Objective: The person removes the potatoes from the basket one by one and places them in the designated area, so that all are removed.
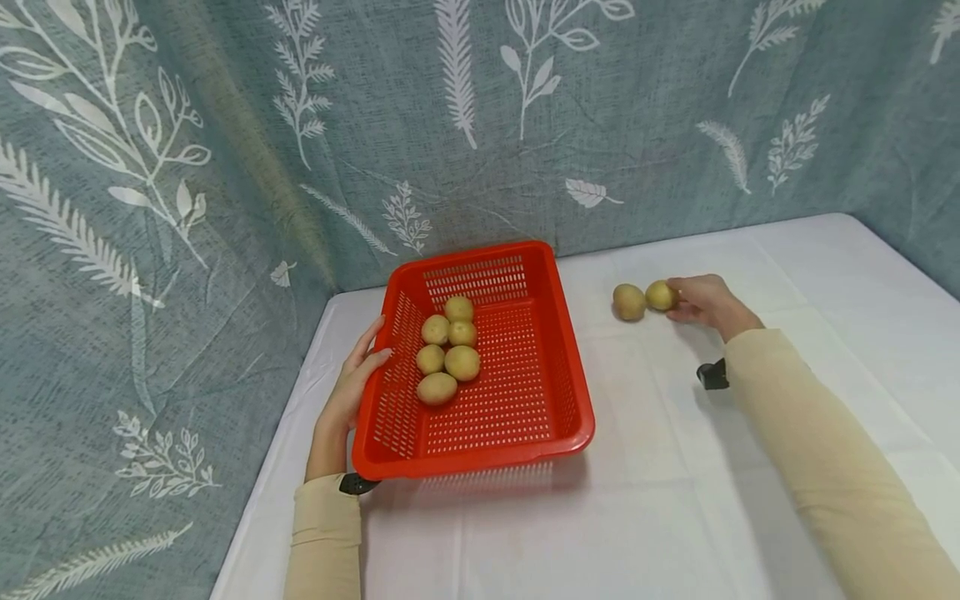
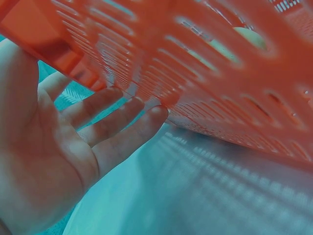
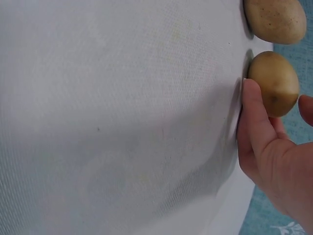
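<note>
1. Blue-grey cloth printed with white leaves and ferns hangs behind a table (image 1: pixel 645 508) covered in white cloth; the cloth backdrop wraps round the left side and the far edge.
2. At the left, the left hand (image 1: pixel 352 385) holds the left wall of a red slotted basket (image 1: pixel 525 433). The thumb lies over the rim, and in the left wrist view the fingers (image 2: pixel 128 134) are straight and slightly spread, pressed flat against the underside of the basket's wall. That side of the basket is tipped up off the table, and its shadow falls on the cloth below.
3. Inside the basket, five potatoes (image 1: pixel 448 350) lie bunched together against the left wall, touching one another.
4. To the right of the basket, well apart from it, two more potatoes lie side by side on the table: the left potato (image 1: pixel 628 302) sits free, just beside the right potato (image 1: pixel 660 295).
5. At the right, the right hand (image 1: pixel 701 300) is on the right potato. In the right wrist view its fingers (image 3: pixel 254 112) curl round it, thumb on one side and a fingertip on the other, with the potato on the cloth.
6. Both forearms wear cream sleeves, each with a black strap at the wrist.
</note>
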{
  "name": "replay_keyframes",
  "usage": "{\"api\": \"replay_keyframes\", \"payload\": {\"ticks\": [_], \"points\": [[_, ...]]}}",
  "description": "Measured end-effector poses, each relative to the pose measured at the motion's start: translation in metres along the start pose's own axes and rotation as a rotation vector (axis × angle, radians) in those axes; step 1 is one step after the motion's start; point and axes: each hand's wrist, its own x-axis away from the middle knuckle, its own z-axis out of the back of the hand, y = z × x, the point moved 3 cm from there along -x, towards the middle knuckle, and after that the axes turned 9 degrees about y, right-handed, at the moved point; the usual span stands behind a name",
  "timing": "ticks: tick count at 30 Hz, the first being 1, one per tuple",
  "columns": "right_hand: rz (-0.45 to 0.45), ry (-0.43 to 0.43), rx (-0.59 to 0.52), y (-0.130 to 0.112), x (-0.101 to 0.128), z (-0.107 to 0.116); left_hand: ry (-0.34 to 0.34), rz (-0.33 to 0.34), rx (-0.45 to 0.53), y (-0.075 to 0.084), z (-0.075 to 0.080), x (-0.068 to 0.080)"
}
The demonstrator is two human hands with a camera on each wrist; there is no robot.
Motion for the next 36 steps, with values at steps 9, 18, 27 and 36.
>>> {"api": "replay_keyframes", "payload": {"ticks": [9, 18, 27, 36], "points": [[-0.013, -0.060, -0.012, -0.005, 0.004, 0.008, -0.002, -0.003, 0.003, 0.000, 0.001, 0.001], [0.017, -0.050, -0.031, -0.019, 0.007, 0.027, -0.001, 0.008, 0.001, -0.001, 0.001, 0.001], [0.091, -0.067, -0.031, -0.045, 0.012, 0.038, -0.007, 0.000, 0.005, 0.001, -0.001, 0.000], [0.057, -0.147, -0.140, -0.065, 0.019, 0.029, -0.007, 0.005, 0.015, 0.000, 0.000, 0.000]]}}
